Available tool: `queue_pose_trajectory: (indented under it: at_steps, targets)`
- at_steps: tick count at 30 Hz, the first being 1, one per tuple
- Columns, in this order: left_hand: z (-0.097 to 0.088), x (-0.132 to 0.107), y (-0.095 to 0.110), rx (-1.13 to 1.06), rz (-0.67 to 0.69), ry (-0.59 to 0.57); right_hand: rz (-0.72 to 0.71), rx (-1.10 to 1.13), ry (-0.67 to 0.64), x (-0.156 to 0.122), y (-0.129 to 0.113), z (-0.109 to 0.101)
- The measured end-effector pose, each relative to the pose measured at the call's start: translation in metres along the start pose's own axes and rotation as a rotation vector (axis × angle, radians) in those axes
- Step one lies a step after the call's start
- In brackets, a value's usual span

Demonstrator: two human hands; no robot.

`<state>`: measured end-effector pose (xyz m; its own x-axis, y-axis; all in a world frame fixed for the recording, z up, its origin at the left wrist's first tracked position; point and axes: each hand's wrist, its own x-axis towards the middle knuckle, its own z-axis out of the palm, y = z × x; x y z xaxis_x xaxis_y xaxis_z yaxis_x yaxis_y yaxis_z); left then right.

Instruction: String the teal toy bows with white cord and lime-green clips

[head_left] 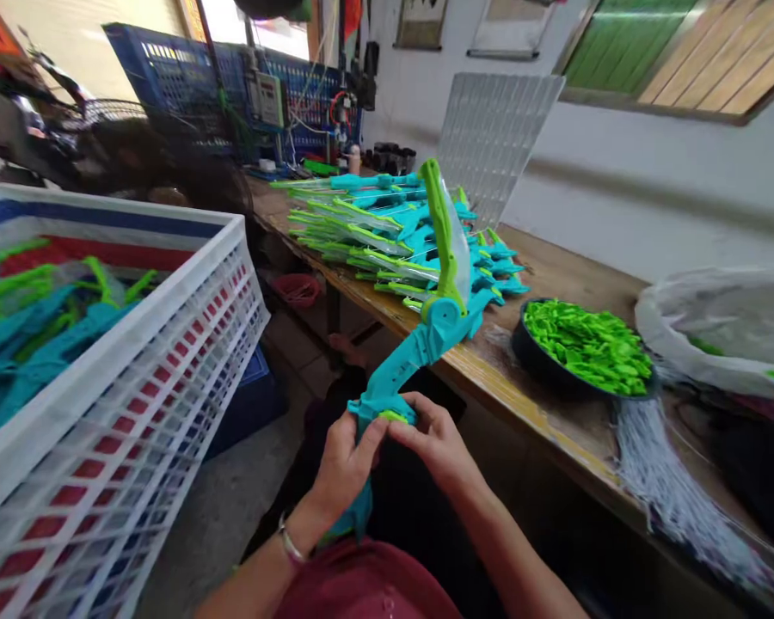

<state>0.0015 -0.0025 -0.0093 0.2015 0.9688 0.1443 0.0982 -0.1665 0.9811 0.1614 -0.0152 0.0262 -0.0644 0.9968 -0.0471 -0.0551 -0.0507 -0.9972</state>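
In front of my body stands a turquoise plastic toy crossbow (396,365), its folded lime-green arm (448,245) pointing up and its lower end near my lap. My left hand (341,464) is closed around the turquoise body, thumb pressed near a small green plastic piece (393,416). From the other side, my right hand (442,443) pinches at this piece against the body, fingers partly hidden behind it. Beyond, a pile of similar turquoise-and-green toy crossbows (374,236) lies on the wooden table (555,438).
At left, a white plastic crate (187,344) holds more turquoise and green toys. A dark bowl (530,354) of small green pieces (586,340) sits on the table, beside a plastic bag (722,301). A bundle of white strings (664,473) hangs over the table edge.
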Motion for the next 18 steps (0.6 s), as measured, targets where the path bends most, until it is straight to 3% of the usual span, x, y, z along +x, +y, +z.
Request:
queue_pose_trajectory:
  at_steps: [7, 12, 15, 18]
  targets:
    - [0.002, 0.0, -0.01, 0.073, 0.053, 0.008, 0.019, -0.046, 0.044, 0.0, 0.014, -0.003]
    - [0.001, 0.013, -0.018, -0.014, -0.15, -0.116, 0.031, -0.202, 0.014, 0.005, 0.023, -0.017]
    - [-0.01, 0.022, -0.023, -0.099, -0.314, -0.139, 0.003, -0.313, 0.04, 0.013, 0.016, -0.052]
    - [-0.031, 0.027, -0.022, -0.232, -0.392, -0.096, -0.037, -0.48, 0.275, 0.025, -0.007, -0.12]
